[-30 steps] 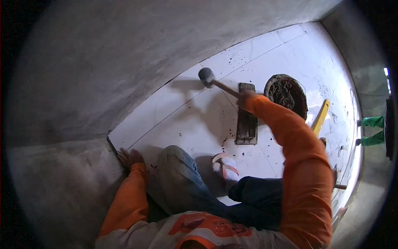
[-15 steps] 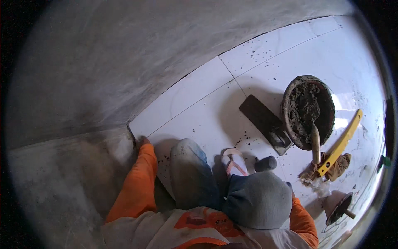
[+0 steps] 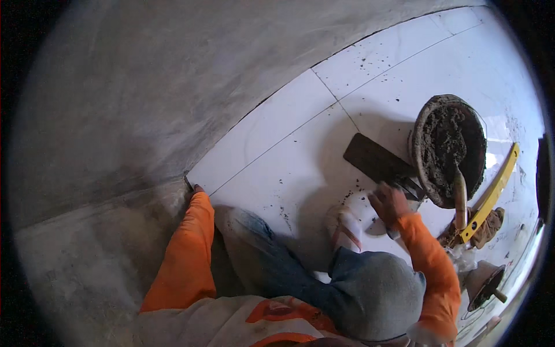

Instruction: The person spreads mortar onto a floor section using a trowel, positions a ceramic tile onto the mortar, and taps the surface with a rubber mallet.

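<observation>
My left hand rests at the corner where the white floor tile meets the two walls. Its fingertips are largely hidden at the tile's edge. Over the floor to the right, my right hand reaches forward, slightly blurred, fingers apart with nothing visible in them. Just beyond it lies a dark rectangular plastering trowel, its handle end close to my fingers. A dark cylindrical object, perhaps a mallet head, is partly covered by my right wrist.
A bucket of grey mortar stands at the right, a wooden-handled tool stuck in it. Beside it are a yellow level, a brown cloth and a tipped cone-shaped object. Bare grey wall borders the tiles; mortar crumbs lie scattered.
My right hand has come into view from behind my knee and reached forward beside the trowel. My left knee has shifted and lowered. The left hand stays at the corner.
</observation>
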